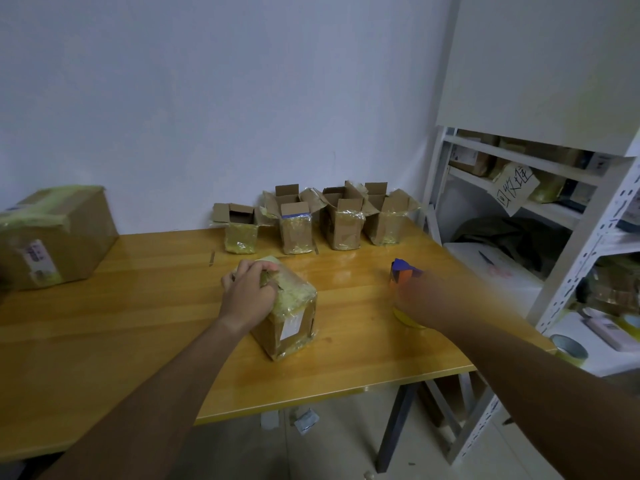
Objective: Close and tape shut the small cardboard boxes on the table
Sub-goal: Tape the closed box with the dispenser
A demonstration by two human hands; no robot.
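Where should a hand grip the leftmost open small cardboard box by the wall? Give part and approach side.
Grip the leftmost open small cardboard box across its two taped side walls below the flaps, coming from the front. Its flaps stand open on top, and the neighbouring open box leaves a gap.

I see two bare forearms that come in from the lower edge. No sleeve shows on either; both are uncovered from the fingers back to where the picture ends. The left hand (247,299) is sharp: I see its knuckles and short, plain nails, with no ring on the fingers and no band behind them at the wrist. The right hand (414,296) is blurred; its fingers cannot be told apart.
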